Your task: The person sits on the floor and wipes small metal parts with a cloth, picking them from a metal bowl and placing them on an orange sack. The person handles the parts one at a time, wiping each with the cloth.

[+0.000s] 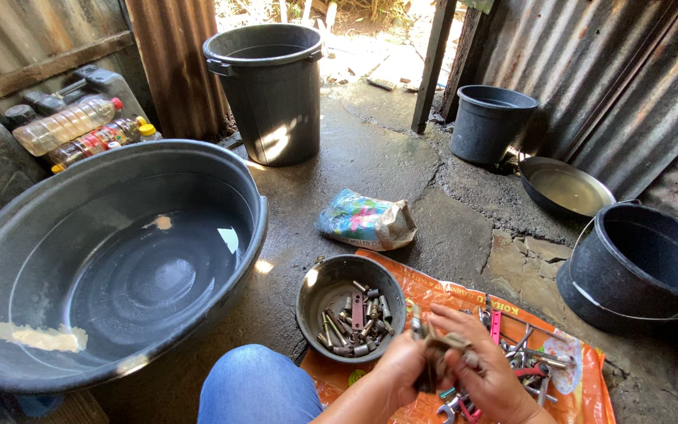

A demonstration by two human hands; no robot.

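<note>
my left hand [399, 369]: i am closing these fingers around a dark rag [431, 363], clamped on its lower end.
my right hand [486, 369]: i am pinching the small metal piece [417, 318] and the rag's top, fingers pressed together on them.
metal piece: it is sitting between my hands just over the orange sheet [590, 385]; its long axis is standing nearly upright, tip pointing up and away from me.
progress: judging by what lies around, many parts are already lying in the small dark bowl [313, 302], while a heap of tools [523, 361] is still waiting on the sheet.
beyond: the big basin [9, 314] is holding water on my left, a crumpled bag [366, 220] is lying past the bowl, a tall bin [270, 94] is standing farthest.
</note>
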